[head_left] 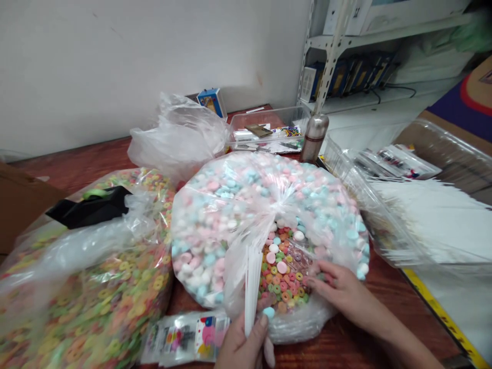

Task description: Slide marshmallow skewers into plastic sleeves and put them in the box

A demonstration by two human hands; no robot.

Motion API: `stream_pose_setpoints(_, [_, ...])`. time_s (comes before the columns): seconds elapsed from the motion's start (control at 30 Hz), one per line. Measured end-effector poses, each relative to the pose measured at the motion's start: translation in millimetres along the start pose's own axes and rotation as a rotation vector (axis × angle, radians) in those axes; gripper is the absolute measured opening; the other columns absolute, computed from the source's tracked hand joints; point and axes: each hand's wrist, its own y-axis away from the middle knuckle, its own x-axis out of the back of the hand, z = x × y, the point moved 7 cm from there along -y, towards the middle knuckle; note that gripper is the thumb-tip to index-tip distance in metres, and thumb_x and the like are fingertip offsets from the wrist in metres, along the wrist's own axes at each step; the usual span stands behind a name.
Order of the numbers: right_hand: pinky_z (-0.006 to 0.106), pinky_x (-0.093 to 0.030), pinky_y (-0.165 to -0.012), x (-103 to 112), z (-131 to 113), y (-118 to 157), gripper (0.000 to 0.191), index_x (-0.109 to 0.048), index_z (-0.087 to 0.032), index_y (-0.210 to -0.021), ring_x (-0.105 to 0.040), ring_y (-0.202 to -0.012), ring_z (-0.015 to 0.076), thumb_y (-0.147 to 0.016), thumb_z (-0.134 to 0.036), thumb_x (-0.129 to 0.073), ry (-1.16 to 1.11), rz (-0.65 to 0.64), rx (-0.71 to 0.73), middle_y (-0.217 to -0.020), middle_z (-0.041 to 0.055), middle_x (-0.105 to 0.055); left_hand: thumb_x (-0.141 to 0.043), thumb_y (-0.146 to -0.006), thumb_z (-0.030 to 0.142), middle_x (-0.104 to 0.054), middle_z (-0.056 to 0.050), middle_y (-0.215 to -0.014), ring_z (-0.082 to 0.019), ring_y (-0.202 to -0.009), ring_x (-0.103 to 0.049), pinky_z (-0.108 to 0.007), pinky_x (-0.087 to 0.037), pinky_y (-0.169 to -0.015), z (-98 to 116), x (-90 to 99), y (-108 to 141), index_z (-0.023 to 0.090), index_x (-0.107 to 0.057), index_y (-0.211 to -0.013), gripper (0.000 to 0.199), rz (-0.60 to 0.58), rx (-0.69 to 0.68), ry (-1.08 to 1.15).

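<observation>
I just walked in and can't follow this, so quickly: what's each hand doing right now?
Left hand: closed, gripping the gathered top of a clear plastic bag of pastel cereal pieces.
Right hand: open, lying on that bag, holding nothing.

The bag of pastel rings [215, 205] is thin, clear plastic film, glossy and creased where it gathers. The bench [417, 312] is reddish wood with a smooth, varnished sheen. Near its back edge stands a flask [314, 137] of polished steel, beside a tray [265, 128] of clear, rigid plastic, smooth and shiny. A cardboard box [23, 205] at the bench's left edge looks matt brown, and the wall [115, 66] behind the back edge is matt white paint, lightly scuffed.
</observation>
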Motion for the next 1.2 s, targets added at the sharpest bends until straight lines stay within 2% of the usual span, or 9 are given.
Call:
stream_pose_setpoints(0.1, [0.018,-0.020,-0.041,5.4,8.9,6.9,0.025,-0.053,-0.020,-0.078,-0.030,-0.043,0.0030,-0.085,-0.040,-0.067,-0.827,-0.029,-0.088,-0.069,-0.0048,-0.053,-0.068,-0.070,0.066,-0.054,0.002,-0.042,-0.014,-0.041,-0.041,-0.026,-0.025,-0.046,3.0,2.0,2.6,0.013,-0.060,-0.130,0.081,0.028,0.017,-0.043])
stream_pose_setpoints(0.17, [0.017,-0.016,-0.039,3.3,11.3,9.5,0.024,-0.055,-0.019,-0.078,-0.025,-0.041,-0.0002,-0.080,-0.035,-0.073,-1.138,-0.009,-0.111,-0.075,-0.0041,-0.056,-0.069,-0.070,0.066,-0.054,0.002,-0.042,-0.015,-0.042,-0.042,-0.025,-0.028,-0.047,5.5,1.8,3.8,0.014,-0.062,-0.128,0.079,0.039,0.016,-0.049])
stream_pose_setpoints(0.4, [0.012,-0.020,-0.037,-9.1,7.9,2.1,0.018,-0.063,-0.022,-0.092,-0.019,-0.042,-0.0006,-0.078,-0.018,-0.073,-1.447,0.052,-0.087,-0.074,-0.0058,-0.054,-0.069,-0.069,0.067,-0.051,0.003,-0.041,-0.012,-0.041,-0.040,-0.024,-0.024,-0.044,9.2,-1.9,4.4,0.010,-0.063,-0.124,0.080,0.034,-0.014,-0.023])
stream_pose_setpoints(0.6, [0.011,-0.016,-0.033,-7.7,8.0,-2.2,0.022,-0.063,-0.022,-0.084,-0.022,-0.041,-0.0001,-0.078,-0.039,-0.075,-1.323,0.062,-0.155,-0.072,-0.0059,-0.052,-0.068,-0.069,0.067,-0.052,0.003,-0.041,-0.012,-0.041,-0.040,-0.025,-0.024,-0.046,3.1,0.7,0.7,0.011,-0.062,-0.125,0.080,0.025,-0.004,-0.023])
stream_pose_setpoints(0.7, [0.012,-0.017,-0.034,-7.4,6.8,-5.2,0.016,-0.063,-0.022,-0.083,-0.026,-0.041,0.0001,-0.081,-0.034,-0.073,-1.192,0.043,-0.180,-0.074,-0.0048,-0.058,-0.067,-0.071,0.067,-0.052,0.003,-0.041,-0.011,-0.040,-0.036,-0.025,-0.019,-0.047,-0.2,-0.2,-1.6,0.008,-0.058,-0.128,0.082,-0.014,-0.012,-0.002])
stream_pose_setpoints(0.83, [0.026,-0.046,-0.063,-2.2,-4.1,-13.8,0.016,-0.069,-0.024,-0.096,-0.058,-0.067,0.0136,-0.089,-0.034,-0.060,-0.190,0.094,-0.014,-0.086,0.0021,-0.069,-0.065,-0.072,0.069,-0.051,0.004,-0.041,-0.011,-0.040,-0.035,-0.027,-0.014,-0.049,-1.8,-1.4,-1.5,0.004,-0.051,-0.133,0.090,-0.039,-0.004,0.012])
stream_pose_setpoints(0.9, [0.040,-0.044,-0.082,-9.7,-9.9,-17.1,0.018,-0.071,-0.023,-0.095,-0.061,-0.088,0.0248,-0.089,-0.030,-0.056,0.124,0.104,0.044,-0.094,0.0070,-0.070,-0.065,-0.073,0.067,-0.051,0.004,-0.041,-0.010,-0.039,-0.032,-0.027,-0.013,-0.048,-1.0,-1.7,-0.4,0.003,-0.048,-0.135,0.090,-0.039,0.002,0.011])
stream_pose_setpoints(1.03, [0.043,-0.040,-0.076,-24.6,-13.5,-21.0,0.018,-0.069,-0.020,-0.085,-0.058,-0.083,0.0289,-0.085,-0.023,-0.051,0.205,0.096,0.048,-0.088,0.0104,-0.065,-0.064,-0.075,0.066,-0.051,0.004,-0.042,-0.010,-0.039,-0.030,-0.027,-0.012,-0.048,0.1,-2.8,1.0,0.004,-0.047,-0.135,0.088,-0.046,0.000,0.011])
stream_pose_setpoints(1.2, [0.030,-0.040,-0.064,-11.6,-14.1,-16.2,0.017,-0.059,-0.021,-0.077,-0.052,-0.068,0.0182,-0.087,-0.034,-0.055,0.087,0.047,0.049,-0.074,0.0022,-0.059,-0.063,-0.075,0.065,-0.051,0.004,-0.041,-0.011,-0.042,-0.037,-0.027,-0.015,-0.049,-3.9,1.0,0.0,0.002,-0.044,-0.137,0.090,-0.020,-0.017,0.020])
